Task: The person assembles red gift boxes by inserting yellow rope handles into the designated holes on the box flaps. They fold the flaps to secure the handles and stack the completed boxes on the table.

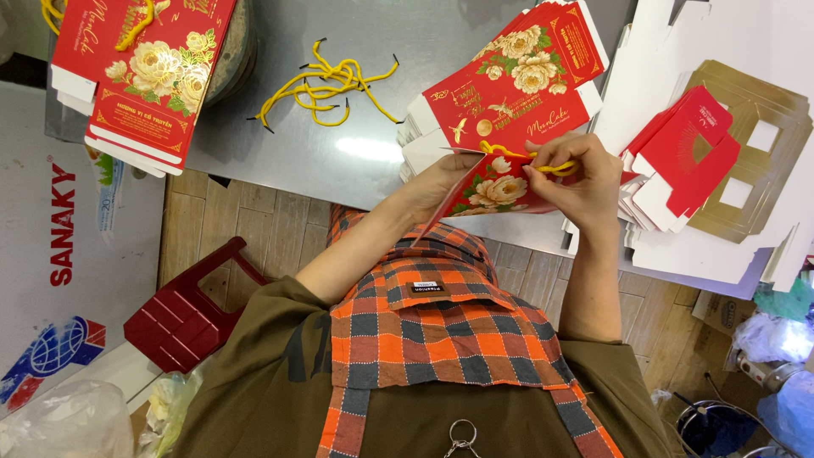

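Note:
My left hand [437, 182] grips the lower left edge of a flat red paper box [496, 193] printed with pale flowers, held up over the table's near edge. At the top edge of that box, my right hand [581, 182] pinches a yellow cord [507, 153]. Just behind the held box, a stack of the same red flat boxes [530, 72] lies on the metal table [398, 38]. Several loose yellow cords with black tips [326, 85] lie on the table to the left of that stack.
Another pile of red flowered boxes [144, 68] sits at the far left. Red folded pieces [687, 144] and white and gold card inserts [750, 140] lie at the right. A dark red plastic stool [182, 318] stands on the tiled floor, beside a white carton [51, 212].

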